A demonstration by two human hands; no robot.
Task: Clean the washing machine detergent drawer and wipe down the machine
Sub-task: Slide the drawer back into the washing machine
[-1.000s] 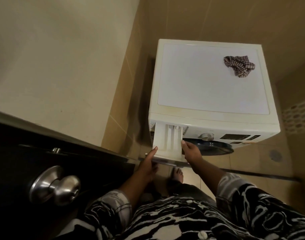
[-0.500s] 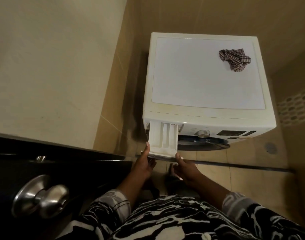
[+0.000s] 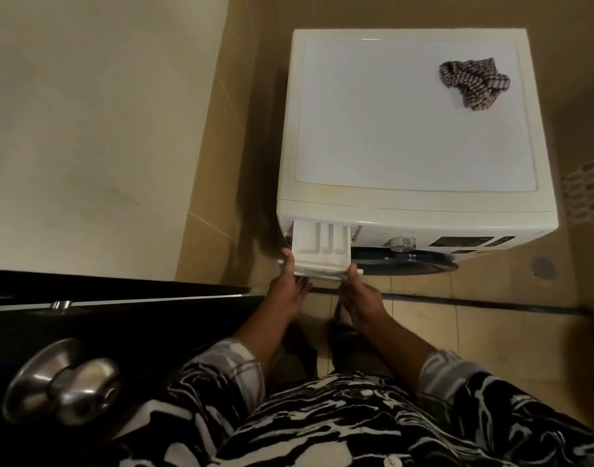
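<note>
Detergent drawer (image 3: 320, 246) juts from the washing machine (image 3: 373, 129); fingers of the left hand (image 3: 288, 286) and right hand (image 3: 361, 294) pinch its front corners.

Light: dim, warm yellow; the washing machine (image 3: 413, 112) top is brightest.
Shadow: dark strip left of the machine.
Edges: bent, soft.

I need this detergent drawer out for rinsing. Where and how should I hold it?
Take the detergent drawer by the two ends of its front panel, coming from the front, thumbs above and fingers beneath, much as the left hand and right hand do. It juts out level from the washing machine, and the panel overhangs the tray's sides, giving a lip.
</note>
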